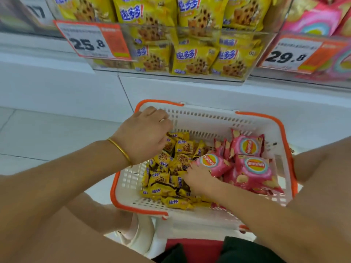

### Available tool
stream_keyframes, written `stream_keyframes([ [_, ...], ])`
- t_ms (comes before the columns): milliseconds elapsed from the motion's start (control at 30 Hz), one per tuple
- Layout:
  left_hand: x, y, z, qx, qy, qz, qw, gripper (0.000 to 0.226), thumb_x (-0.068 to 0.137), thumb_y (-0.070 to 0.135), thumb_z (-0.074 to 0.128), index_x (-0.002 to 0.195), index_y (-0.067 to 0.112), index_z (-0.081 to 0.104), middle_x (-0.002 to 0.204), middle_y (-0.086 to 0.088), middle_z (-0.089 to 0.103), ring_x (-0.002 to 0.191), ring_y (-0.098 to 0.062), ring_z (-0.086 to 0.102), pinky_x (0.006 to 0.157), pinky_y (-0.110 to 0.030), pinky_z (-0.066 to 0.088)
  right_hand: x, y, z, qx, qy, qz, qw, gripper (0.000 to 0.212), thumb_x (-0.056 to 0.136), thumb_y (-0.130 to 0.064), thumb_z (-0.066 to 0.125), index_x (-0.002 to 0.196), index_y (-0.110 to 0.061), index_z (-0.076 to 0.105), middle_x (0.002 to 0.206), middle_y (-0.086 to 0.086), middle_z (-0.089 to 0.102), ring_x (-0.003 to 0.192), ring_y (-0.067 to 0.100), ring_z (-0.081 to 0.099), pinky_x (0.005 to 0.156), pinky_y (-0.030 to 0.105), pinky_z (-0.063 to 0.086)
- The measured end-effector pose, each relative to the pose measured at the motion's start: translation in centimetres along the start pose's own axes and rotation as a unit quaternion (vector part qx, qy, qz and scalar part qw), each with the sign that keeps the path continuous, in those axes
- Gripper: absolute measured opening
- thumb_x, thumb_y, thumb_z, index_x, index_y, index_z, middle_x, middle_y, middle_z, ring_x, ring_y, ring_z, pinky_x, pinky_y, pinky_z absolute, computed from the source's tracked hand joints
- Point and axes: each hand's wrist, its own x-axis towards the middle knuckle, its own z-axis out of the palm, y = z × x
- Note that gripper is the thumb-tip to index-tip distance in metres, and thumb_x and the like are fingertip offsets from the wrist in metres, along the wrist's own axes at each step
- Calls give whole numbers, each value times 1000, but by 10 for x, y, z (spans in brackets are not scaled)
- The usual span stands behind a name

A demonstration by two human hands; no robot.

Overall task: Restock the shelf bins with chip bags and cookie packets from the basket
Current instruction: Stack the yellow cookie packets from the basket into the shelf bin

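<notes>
Both hands are working inside the basket [281,130], which is sitting just below the shelf, so the lift to the bins should be short. The left hand [144,135] is curling over the far end of the cookie packets [171,173]; its fingers are bent down onto the yellow pile, likely gathering several, though I cannot tell whether any is yet gripped. The right hand [197,179] is lying nearer, fingers spread narrowly across packets, fingertips touching a chip bag [214,164]; no firm hold is showing. Right of those fingers, pink chip bags [252,169] carrying a Lay's roundel are keeping to their own side. Above the left fingers, the cookie bin [262,59] is holding matching yellow packs with blue Chinese lettering; its tag [91,42] is reading 25.8. A pink bin's tag [292,56] is reading 29.8.
</notes>
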Motion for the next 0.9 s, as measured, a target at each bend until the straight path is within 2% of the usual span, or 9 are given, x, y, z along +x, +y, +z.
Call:
stream_keyframes([
  [233, 12, 4, -2, -10, -29, -18, 999, 32, 93, 22, 45, 121, 11, 57, 125, -9, 52, 116, -28, 44, 93, -44, 44, 2, 3, 22, -15, 81, -8, 997, 21, 90, -4, 51, 109, -6, 59, 113, 11, 63, 121, 32, 43, 81, 39, 43],
  [367, 19, 7, -2, 10, -77, -20, 997, 34, 95, 27, 37, 125, 17, 51, 127, -2, 47, 117, -21, 40, 96, -37, 41, -5, 15, 9, 126, 132, 49, 982, 17, 90, -8, 46, 100, -8, 61, 99, 13, 65, 99, 30, 58, 71, 37, 50],
  [500, 24, 9, -1, -22, -131, -50, 990, 32, 96, 30, 38, 123, 17, 50, 123, -3, 50, 115, -21, 43, 95, -38, 43, -34, 42, -27, 374, 197, 94, 901, 18, 94, -18, 50, 97, -17, 68, 78, -10, 58, 65, 8, 53, 52, 20, 39],
  [633, 32, 12, -1, -183, -182, -147, 955, 32, 100, 33, 34, 107, 8, 53, 103, -8, 59, 92, -23, 56, 81, -31, 46, -70, 62, -70, 524, 282, 79, 800, 12, 91, -12, 60, 93, -13, 72, 71, -17, 57, 54, -5, 51, 49, 10, 37],
  [700, 37, 14, -2, -305, -206, -232, 901, 36, 101, 37, 31, 107, 7, 50, 98, -13, 58, 82, -25, 59, 72, -29, 47, -87, 63, -86, 587, 338, 39, 735, 12, 89, -9, 63, 93, -14, 73, 77, -15, 63, 62, -8, 57, 56, 9, 43],
  [733, 39, 15, -4, -391, -217, -295, 845, 42, 101, 40, 31, 121, 7, 47, 102, -16, 61, 82, -27, 63, 72, -31, 51, -94, 63, -92, 602, 374, 16, 705, 13, 87, -8, 65, 93, -16, 73, 84, -12, 67, 71, -4, 61, 62, 12, 47],
  [833, 42, 15, -15, -651, -212, -431, 588, 55, 97, 41, 45, 139, 8, 35, 107, -25, 64, 81, -31, 68, 67, -36, 59, -109, 60, -101, 604, 449, -46, 657, 19, 83, -6, 68, 92, -21, 73, 104, -6, 69, 95, 12, 64, 79, 26, 53],
  [867, 44, 13, -19, -686, -197, -425, 557, 51, 96, 35, 50, 136, 4, 40, 104, -24, 65, 78, -29, 68, 62, -34, 59, -112, 60, -102, 593, 457, -57, 661, 19, 82, -7, 69, 92, -22, 73, 106, -7, 68, 101, 12, 62, 84, 27, 51],
  [900, 46, 12, -21, -698, -179, -410, 558, 46, 95, 26, 54, 132, 1, 45, 102, -20, 65, 75, -27, 67, 58, -30, 59, -116, 61, -103, 588, 453, -65, 667, 20, 80, -7, 67, 92, -23, 73, 109, -8, 67, 106, 10, 60, 88, 28, 50],
])
